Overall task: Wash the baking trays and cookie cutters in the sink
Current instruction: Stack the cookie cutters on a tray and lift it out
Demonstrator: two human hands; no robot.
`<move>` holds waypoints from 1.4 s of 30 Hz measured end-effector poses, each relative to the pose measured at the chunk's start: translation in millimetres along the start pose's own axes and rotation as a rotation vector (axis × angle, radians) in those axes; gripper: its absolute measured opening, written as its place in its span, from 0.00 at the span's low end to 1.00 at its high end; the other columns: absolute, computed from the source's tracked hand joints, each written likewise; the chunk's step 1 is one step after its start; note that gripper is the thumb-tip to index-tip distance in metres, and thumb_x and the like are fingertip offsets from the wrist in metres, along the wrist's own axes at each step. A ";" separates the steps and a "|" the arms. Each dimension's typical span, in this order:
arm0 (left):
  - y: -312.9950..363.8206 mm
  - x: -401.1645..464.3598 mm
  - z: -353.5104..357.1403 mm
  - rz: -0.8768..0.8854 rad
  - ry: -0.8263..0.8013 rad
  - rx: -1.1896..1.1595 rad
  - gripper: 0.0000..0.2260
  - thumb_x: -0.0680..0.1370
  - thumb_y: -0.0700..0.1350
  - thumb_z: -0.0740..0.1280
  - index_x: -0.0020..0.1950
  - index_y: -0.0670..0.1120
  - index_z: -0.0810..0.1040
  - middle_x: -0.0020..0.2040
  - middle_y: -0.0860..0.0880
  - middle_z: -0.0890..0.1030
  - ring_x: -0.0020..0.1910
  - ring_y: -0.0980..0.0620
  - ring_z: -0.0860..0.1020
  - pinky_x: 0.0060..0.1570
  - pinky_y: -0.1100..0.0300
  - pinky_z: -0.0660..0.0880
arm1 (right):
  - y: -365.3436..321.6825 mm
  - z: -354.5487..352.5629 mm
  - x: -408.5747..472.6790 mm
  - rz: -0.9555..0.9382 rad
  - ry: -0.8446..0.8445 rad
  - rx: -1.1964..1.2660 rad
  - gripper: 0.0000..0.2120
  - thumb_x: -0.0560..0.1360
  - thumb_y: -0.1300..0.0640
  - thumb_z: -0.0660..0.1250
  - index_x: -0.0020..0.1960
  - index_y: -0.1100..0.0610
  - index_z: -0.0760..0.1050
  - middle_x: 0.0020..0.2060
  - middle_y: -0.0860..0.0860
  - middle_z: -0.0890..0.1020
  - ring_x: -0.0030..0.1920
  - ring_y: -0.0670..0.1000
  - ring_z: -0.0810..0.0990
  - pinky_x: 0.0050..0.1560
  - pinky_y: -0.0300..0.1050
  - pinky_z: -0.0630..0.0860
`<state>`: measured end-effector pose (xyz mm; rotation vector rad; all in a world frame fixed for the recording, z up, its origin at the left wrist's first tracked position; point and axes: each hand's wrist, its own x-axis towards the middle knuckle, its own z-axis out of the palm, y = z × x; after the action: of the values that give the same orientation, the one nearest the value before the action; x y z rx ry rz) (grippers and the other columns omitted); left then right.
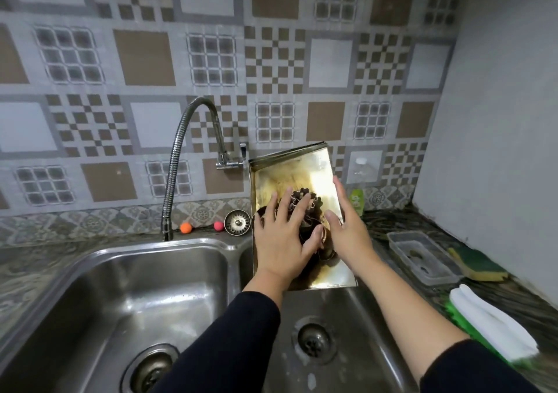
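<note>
A golden, stained baking tray (305,169) stands tilted against the tiled wall at the back of the right sink basin (356,317). Scalloped metal cookie cutters (302,204) lie piled in it. My left hand (282,235) lies over the pile with its fingers spread and the thumb under a cutter. My right hand (344,226) has straight fingers along the tray's right rim, beside the cutters. Most of the cutters are hidden by my hands.
The left basin (136,287) lies under a flexible tap (187,151). A sink strainer (237,222) and two small balls sit behind it. On the right counter are a soap bottle (357,193), a plastic container (422,257), a sponge (477,264) and a folded cloth (492,323).
</note>
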<state>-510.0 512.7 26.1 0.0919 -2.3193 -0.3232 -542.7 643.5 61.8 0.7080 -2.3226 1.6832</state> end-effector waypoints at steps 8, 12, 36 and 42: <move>-0.7 31.5 -17.7 0.082 0.222 -0.048 0.25 0.76 0.60 0.55 0.70 0.53 0.71 0.75 0.49 0.66 0.75 0.43 0.61 0.64 0.36 0.65 | -40.2 -9.4 19.2 -0.231 0.052 -0.087 0.32 0.81 0.61 0.57 0.72 0.31 0.50 0.69 0.32 0.60 0.67 0.33 0.58 0.65 0.34 0.58; 1.2 40.5 -21.3 0.056 0.262 -0.080 0.24 0.76 0.60 0.54 0.70 0.54 0.67 0.76 0.49 0.64 0.76 0.42 0.60 0.65 0.34 0.63 | -51.9 -10.7 26.5 -0.293 0.067 -0.185 0.33 0.81 0.59 0.57 0.69 0.26 0.47 0.72 0.45 0.67 0.66 0.48 0.69 0.62 0.41 0.67; 2.0 44.3 -33.9 0.043 0.212 -0.139 0.27 0.76 0.60 0.52 0.75 0.55 0.64 0.77 0.51 0.61 0.77 0.44 0.55 0.67 0.31 0.59 | -63.9 -10.0 23.1 -0.324 0.141 -0.307 0.31 0.81 0.56 0.57 0.71 0.28 0.46 0.65 0.54 0.73 0.59 0.56 0.75 0.55 0.44 0.72; -6.4 26.7 -36.0 0.047 0.183 -0.115 0.26 0.76 0.60 0.53 0.73 0.54 0.67 0.76 0.50 0.64 0.76 0.43 0.59 0.66 0.32 0.62 | -59.8 1.1 6.1 -0.254 0.112 -0.254 0.32 0.81 0.59 0.57 0.71 0.30 0.48 0.69 0.53 0.71 0.64 0.54 0.72 0.60 0.44 0.71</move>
<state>-503.0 494.7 67.0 0.0094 -2.1145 -0.4070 -519.2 626.4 114.4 0.7944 -2.2067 1.2604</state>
